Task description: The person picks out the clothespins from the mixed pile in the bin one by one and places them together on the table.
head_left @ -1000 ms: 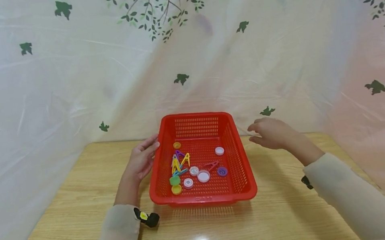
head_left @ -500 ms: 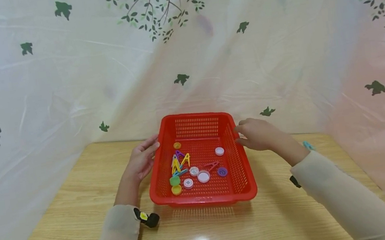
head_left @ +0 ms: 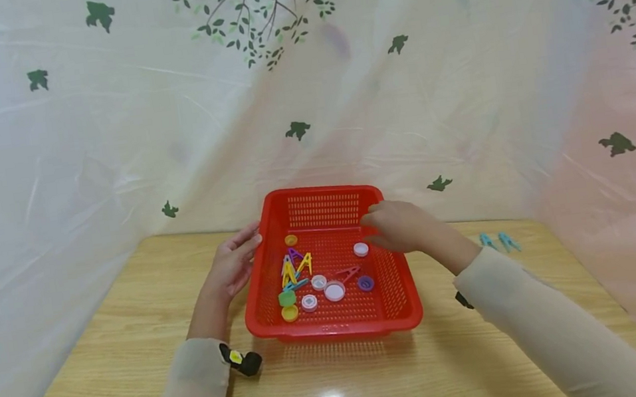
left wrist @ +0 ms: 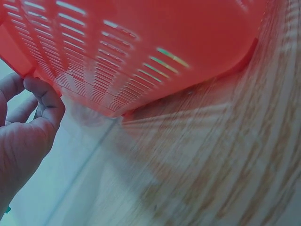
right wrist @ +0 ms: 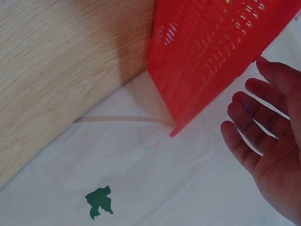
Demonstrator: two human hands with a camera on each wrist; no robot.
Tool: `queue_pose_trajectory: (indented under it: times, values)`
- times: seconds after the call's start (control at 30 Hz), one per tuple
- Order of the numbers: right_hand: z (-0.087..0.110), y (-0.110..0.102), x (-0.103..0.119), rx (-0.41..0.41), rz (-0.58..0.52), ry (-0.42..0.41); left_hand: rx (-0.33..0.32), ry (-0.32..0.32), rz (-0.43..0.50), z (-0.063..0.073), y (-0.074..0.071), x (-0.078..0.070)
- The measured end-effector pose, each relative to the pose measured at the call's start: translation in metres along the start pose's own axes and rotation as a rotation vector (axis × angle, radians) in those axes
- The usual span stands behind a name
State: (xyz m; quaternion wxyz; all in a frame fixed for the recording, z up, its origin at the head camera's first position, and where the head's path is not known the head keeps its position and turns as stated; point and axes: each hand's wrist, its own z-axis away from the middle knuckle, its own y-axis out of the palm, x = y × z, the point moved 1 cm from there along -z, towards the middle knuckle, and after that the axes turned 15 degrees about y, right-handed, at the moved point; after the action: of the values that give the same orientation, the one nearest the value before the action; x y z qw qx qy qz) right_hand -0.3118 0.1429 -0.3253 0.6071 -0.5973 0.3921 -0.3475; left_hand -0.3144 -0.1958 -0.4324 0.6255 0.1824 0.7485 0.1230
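Operator: Where is the red basket (head_left: 335, 331)?
Observer: In front of you on the wooden table (head_left: 104, 361), upright.

Operator: And the left hand (head_left: 233, 263)?
Observer: At the basket's left side. Your thumb and forefinger pinch its rim.

Operator: The right hand (head_left: 400, 228)?
Observer: Over the basket's right rim, fingertips above the inside. Your fingers are parted and loosely bent, with nothing between them; I cannot tell whether they touch the basket. Just beside them, on the basket's floor, lies a white cap (head_left: 361, 249).

Operator: What else is inside?
Observer: Along the basket's left part, a purple clip (head_left: 295, 254), yellow clips (head_left: 288, 275) and a blue clip (head_left: 296, 285) lie together. A green cap (head_left: 287, 298) sits nearer its front left corner. Right of its middle are a pink clip (head_left: 350, 272) and a purple cap (head_left: 365, 283).

Operator: Outside?
Observer: Two light-blue clips (head_left: 508, 241) lie on the table, well apart from the basket, to its right.
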Motion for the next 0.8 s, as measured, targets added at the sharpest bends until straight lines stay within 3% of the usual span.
queue_pose_trajectory:
  times: [0.8]
  values:
    - [-0.030,-0.010,0.042,0.042,-0.027,-0.019,0.001,0.009,0.016,0.001,-0.001,0.001]
